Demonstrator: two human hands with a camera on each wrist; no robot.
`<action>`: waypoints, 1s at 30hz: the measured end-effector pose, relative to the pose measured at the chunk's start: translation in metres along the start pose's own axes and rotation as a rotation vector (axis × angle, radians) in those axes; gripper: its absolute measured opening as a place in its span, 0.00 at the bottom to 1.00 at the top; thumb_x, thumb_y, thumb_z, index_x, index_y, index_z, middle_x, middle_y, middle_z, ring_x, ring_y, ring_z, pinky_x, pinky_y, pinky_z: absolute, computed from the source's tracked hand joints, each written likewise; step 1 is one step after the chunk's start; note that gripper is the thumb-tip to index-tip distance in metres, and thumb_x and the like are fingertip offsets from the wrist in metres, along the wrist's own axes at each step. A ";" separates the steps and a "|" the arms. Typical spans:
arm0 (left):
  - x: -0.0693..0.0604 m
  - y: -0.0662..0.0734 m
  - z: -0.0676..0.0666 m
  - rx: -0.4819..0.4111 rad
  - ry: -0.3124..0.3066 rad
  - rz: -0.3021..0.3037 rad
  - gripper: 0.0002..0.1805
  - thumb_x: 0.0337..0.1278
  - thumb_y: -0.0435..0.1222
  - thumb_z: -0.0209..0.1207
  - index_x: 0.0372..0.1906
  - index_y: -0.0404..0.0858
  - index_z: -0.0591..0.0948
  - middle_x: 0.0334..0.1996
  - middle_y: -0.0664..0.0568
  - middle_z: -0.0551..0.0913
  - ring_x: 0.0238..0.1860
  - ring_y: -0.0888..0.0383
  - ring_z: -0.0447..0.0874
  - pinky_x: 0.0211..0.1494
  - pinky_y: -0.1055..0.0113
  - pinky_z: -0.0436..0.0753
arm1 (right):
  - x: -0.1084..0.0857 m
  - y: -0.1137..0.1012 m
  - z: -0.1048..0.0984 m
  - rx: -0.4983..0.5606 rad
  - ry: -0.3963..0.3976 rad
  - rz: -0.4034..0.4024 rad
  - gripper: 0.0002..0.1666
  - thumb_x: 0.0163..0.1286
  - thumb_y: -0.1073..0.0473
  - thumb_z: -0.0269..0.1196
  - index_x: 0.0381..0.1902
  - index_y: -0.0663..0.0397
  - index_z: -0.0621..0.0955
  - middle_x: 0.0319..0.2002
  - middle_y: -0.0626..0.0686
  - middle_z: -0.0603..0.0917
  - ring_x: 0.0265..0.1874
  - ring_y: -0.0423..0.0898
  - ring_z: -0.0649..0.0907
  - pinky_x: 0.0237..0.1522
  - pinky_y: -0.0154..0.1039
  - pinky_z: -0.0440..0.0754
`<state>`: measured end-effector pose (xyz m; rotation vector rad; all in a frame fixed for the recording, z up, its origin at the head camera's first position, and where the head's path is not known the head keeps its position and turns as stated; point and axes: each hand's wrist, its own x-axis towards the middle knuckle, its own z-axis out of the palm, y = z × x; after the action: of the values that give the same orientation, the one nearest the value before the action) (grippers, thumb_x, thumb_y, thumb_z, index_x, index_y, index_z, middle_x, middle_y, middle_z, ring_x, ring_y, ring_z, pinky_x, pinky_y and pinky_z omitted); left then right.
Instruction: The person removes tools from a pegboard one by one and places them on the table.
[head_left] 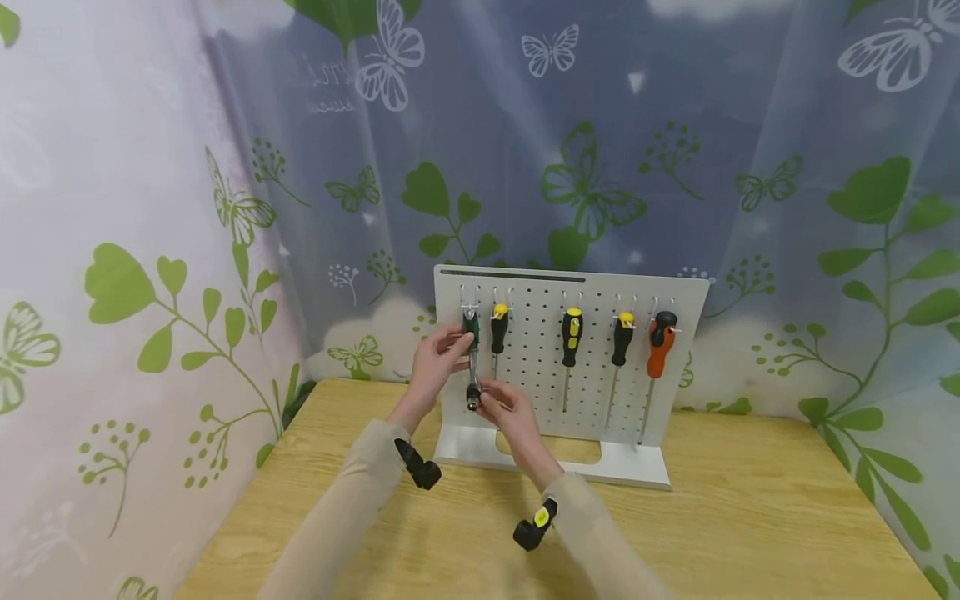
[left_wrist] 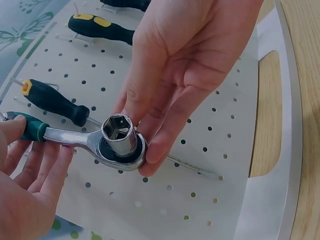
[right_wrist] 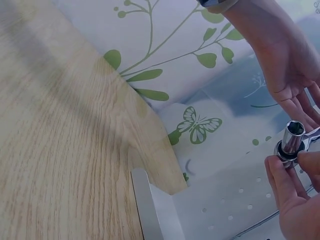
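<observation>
A ratchet wrench with a green handle and a chrome socket stands upright at the pegboard's left end, handle up, close to a hook. The left hand pinches its green handle between thumb and fingers. Around the ratchet head at the lower end, the right hand holds on with thumb and fingertips. In the right wrist view the socket points out from the head, between the right hand and the left hand.
Several screwdrivers hang on the white pegboard: black-and-yellow ones, the nearest just right of the wrench, and an orange-and-black one at the right. The pegboard stands on a wooden table, before a patterned curtain.
</observation>
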<state>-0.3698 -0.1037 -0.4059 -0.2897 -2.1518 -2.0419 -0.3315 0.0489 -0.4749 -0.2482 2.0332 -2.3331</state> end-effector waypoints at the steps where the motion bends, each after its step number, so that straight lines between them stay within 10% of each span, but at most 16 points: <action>1: -0.001 0.001 0.000 -0.008 -0.002 -0.001 0.21 0.72 0.41 0.60 0.62 0.33 0.78 0.57 0.37 0.82 0.55 0.44 0.83 0.53 0.56 0.88 | -0.001 -0.001 0.000 -0.004 -0.002 0.001 0.20 0.77 0.65 0.58 0.64 0.65 0.77 0.57 0.62 0.81 0.45 0.39 0.84 0.56 0.35 0.85; 30: -0.028 0.034 -0.005 -0.005 -0.031 -0.023 0.20 0.70 0.42 0.62 0.59 0.34 0.80 0.53 0.38 0.84 0.50 0.48 0.86 0.51 0.54 0.89 | -0.034 -0.023 0.002 0.024 -0.083 -0.042 0.21 0.77 0.66 0.58 0.65 0.64 0.77 0.60 0.62 0.80 0.52 0.47 0.85 0.59 0.41 0.84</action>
<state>-0.3346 -0.1080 -0.3793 -0.2999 -2.1781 -2.0688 -0.2961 0.0550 -0.4551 -0.3834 1.9796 -2.3283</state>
